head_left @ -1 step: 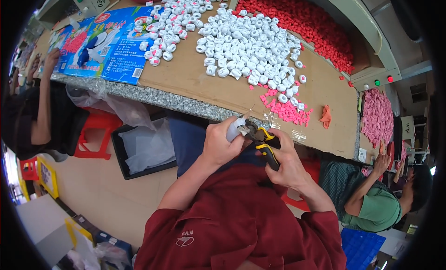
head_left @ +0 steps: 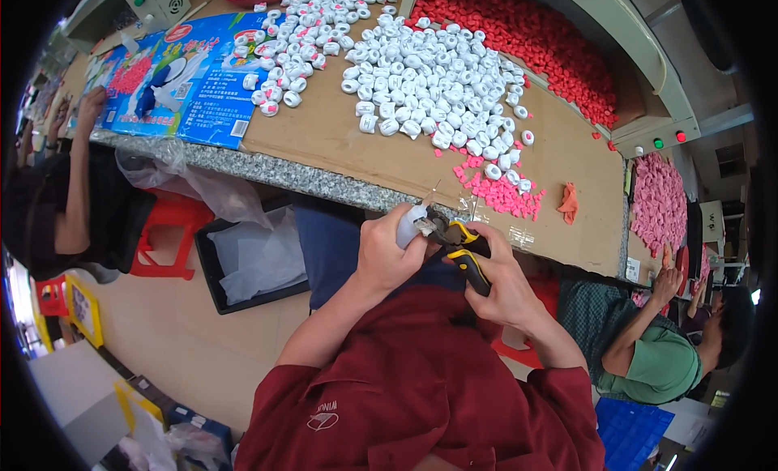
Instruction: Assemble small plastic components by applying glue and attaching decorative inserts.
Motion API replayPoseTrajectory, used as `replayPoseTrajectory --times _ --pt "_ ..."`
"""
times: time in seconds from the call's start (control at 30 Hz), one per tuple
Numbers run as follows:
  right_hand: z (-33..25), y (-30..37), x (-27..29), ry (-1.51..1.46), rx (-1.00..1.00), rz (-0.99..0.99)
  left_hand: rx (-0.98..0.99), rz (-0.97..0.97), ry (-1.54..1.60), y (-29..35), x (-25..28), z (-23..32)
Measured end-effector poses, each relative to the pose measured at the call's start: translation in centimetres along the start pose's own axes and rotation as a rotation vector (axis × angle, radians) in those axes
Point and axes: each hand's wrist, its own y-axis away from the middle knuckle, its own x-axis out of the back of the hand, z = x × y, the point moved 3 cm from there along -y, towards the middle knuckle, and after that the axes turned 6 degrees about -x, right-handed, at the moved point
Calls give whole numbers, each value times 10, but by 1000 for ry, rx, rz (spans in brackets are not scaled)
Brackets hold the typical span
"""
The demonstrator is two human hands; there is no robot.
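In front of my body, just off the table edge, my left hand (head_left: 382, 256) is closed round a whitish handle (head_left: 410, 226) with a thin pointed tip. My right hand (head_left: 506, 285) grips a pair of pliers (head_left: 470, 270) with black and yellow handles. The dark jaws of the pliers meet the end of the whitish handle; exactly what they bite on is too small to tell. Beyond my hands, small pink pieces (head_left: 519, 202) lie on cardboard (head_left: 324, 143). A heap of small white rounded pieces (head_left: 429, 86) sits farther back, beside an orange-pink scrap (head_left: 569, 204) to the right.
Red pieces (head_left: 551, 54) fill the opening of a pale machine housing (head_left: 640, 58). A speckled stone edge (head_left: 324, 182) runs along the table front. At left stand a black tray (head_left: 212, 281) and a red stool (head_left: 174, 228). One co-worker in green (head_left: 660, 362) sits at right, another person at left.
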Motion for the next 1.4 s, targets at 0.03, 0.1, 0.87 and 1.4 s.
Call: replayPoseTrajectory --times 0.03,0.1,0.87,1.4 --pt "-2 -1 3 -99 -40 -46 -27 122 -71 2 0 1" --pt "0 -2 6 -199 -83 -88 -32 123 -102 0 2 3" --pt "3 -5 17 83 97 116 -69 98 -272 -2 8 3" --pt "7 -12 27 81 110 154 221 -180 360 -15 2 -1"
